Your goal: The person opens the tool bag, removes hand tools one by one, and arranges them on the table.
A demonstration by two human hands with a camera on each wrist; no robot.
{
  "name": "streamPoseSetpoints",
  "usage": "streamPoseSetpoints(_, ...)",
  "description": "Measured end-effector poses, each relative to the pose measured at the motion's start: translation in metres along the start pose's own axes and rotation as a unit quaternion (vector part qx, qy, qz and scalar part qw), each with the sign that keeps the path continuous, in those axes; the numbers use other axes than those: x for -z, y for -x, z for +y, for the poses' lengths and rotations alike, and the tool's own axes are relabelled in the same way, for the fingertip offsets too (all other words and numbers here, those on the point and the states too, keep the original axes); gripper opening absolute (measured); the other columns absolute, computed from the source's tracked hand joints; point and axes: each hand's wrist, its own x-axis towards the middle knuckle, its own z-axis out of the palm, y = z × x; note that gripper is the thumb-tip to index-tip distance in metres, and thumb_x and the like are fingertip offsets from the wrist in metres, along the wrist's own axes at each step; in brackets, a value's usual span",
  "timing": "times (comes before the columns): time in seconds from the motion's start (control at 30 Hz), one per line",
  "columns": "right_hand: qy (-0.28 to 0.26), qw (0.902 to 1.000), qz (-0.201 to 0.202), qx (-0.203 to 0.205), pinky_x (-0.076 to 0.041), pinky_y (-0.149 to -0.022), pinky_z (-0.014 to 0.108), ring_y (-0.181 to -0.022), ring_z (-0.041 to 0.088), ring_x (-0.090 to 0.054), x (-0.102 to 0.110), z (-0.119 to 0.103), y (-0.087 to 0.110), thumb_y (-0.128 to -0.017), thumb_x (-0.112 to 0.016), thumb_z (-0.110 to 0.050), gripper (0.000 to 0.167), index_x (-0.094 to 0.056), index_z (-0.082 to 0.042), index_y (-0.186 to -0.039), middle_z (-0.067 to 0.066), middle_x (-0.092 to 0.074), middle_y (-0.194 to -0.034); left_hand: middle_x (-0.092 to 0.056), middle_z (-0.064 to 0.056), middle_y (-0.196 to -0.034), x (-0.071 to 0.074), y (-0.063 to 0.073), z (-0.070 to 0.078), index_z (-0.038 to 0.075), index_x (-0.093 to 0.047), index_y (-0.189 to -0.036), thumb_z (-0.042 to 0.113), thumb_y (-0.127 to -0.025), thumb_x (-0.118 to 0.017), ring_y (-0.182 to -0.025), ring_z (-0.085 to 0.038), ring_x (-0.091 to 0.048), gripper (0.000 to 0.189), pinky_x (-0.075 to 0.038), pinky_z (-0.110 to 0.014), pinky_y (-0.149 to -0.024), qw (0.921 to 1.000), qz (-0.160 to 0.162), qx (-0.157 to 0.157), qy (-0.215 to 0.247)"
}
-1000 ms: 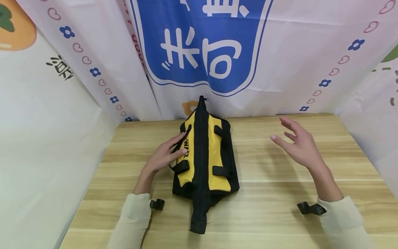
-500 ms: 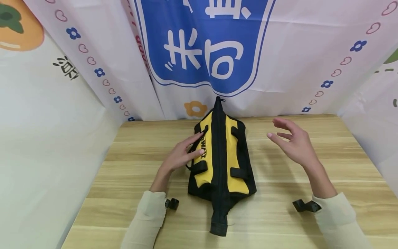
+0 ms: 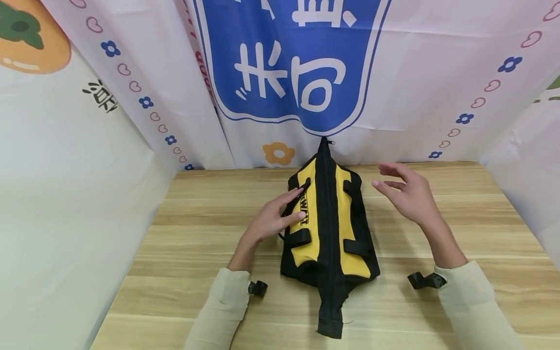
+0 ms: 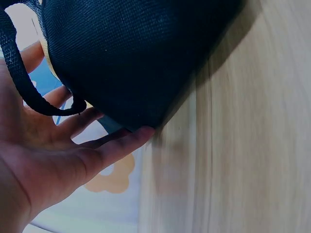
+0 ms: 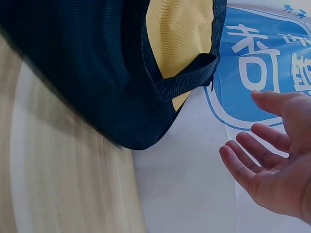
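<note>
A yellow and black zippered tool bag (image 3: pixel 330 223) lies on the wooden table, its zipper running away from me and its black end tab (image 3: pixel 330 326) toward me. My left hand (image 3: pixel 275 216) rests against its left side with fingers extended, by the side strap (image 3: pixel 299 237) and the printed lettering. In the left wrist view those fingers (image 4: pixel 121 148) reach along the bag's black lower side (image 4: pixel 126 58), beside the loop handle (image 4: pixel 24 87). Apart from the bag, to its right, my right hand (image 3: pixel 409 194) hovers with loosely bent fingers, holding nothing.
Behind the table (image 3: pixel 210 194) hangs a white printed cloth (image 3: pixel 415 97) with a large blue emblem. White cloth walls (image 3: pixel 78 204) close off the left and right sides. Each sleeve carries a small black camera mount (image 3: pixel 258 288).
The tool bag has slid to the right across the table with my left hand pressed against its side. My right hand has come slightly left, narrowing the gap. The view has shifted a little.
</note>
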Motion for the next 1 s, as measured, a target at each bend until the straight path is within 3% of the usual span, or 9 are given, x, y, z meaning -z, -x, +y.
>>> streamPoseSetpoints(0.17, 0.003, 1.0000, -0.005, 0.000, -0.059, -0.103, 0.026, -0.136, 0.036, -0.061, -0.001, -0.006, -0.011, -0.103, -0.075, -0.028, 0.056, -0.059, -0.003, -0.150, 0.020, -0.063, -0.147, -0.033, -0.008, -0.177, -0.001, -0.005, 0.003, 0.025, -0.037, -0.169, 0.045, -0.105, -0.067, -0.163, -0.036, -0.033, 0.074, -0.031, -0.061, -0.132, 1.0000, -0.006, 0.003, 0.000)
streamPoseSetpoints(0.33, -0.004, 0.9997, -0.023, -0.004, -0.056, -0.108, 0.048, -0.139, 0.036, -0.060, -0.007, -0.013, -0.022, -0.103, -0.074, -0.028, 0.054, -0.060, -0.004, -0.149, 0.020, -0.063, -0.149, -0.037, -0.010, -0.175, 0.006, -0.009, 0.006, 0.020, -0.039, -0.168, 0.040, -0.104, -0.068, -0.161, -0.035, -0.036, 0.073, -0.037, -0.060, -0.129, 0.9999, 0.014, 0.001, -0.002)
streamPoseSetpoints(0.5, -0.007, 0.9996, -0.029, 0.004, -0.056, -0.110, 0.052, -0.138, 0.036, -0.061, -0.014, -0.014, -0.037, -0.104, -0.074, -0.024, 0.051, -0.061, -0.004, -0.148, 0.019, -0.064, -0.147, -0.043, -0.007, -0.172, 0.015, -0.021, 0.018, 0.019, -0.044, -0.166, 0.041, -0.105, -0.069, -0.159, -0.032, -0.041, 0.069, -0.046, -0.060, -0.121, 0.9991, 0.041, -0.001, 0.014)
streamPoseSetpoints(0.63, -0.004, 0.9995, -0.027, 0.015, -0.056, -0.110, 0.055, -0.136, 0.038, -0.063, -0.019, -0.013, -0.048, -0.103, -0.074, -0.023, 0.050, -0.061, -0.002, -0.147, 0.021, -0.066, -0.146, -0.051, -0.007, -0.166, 0.019, -0.036, 0.023, 0.020, -0.048, -0.164, 0.040, -0.105, -0.068, -0.152, -0.032, -0.050, 0.065, -0.047, -0.060, -0.121, 0.9985, 0.050, -0.005, 0.019)
streamPoseSetpoints(0.8, 0.003, 0.9995, -0.022, 0.022, -0.057, -0.109, 0.056, -0.134, 0.038, -0.065, -0.026, -0.015, -0.061, -0.103, -0.075, -0.021, 0.049, -0.063, -0.001, -0.146, 0.023, -0.067, -0.144, -0.062, -0.013, -0.152, 0.022, -0.057, 0.027, 0.015, -0.055, -0.159, 0.037, -0.104, -0.070, -0.139, -0.032, -0.060, 0.061, -0.053, -0.055, -0.116, 0.9959, 0.077, -0.029, 0.037)
streamPoseSetpoints(1.0, -0.009, 0.9993, -0.021, 0.031, -0.057, -0.110, 0.056, -0.134, 0.038, -0.065, -0.036, -0.015, -0.078, -0.102, -0.075, -0.019, 0.048, -0.063, 0.000, -0.145, 0.023, -0.067, -0.144, -0.062, -0.016, -0.155, 0.026, -0.086, 0.033, 0.009, -0.060, -0.153, 0.030, -0.103, -0.073, -0.140, -0.036, -0.062, 0.055, -0.053, -0.052, -0.117, 0.9895, 0.113, -0.056, 0.071)
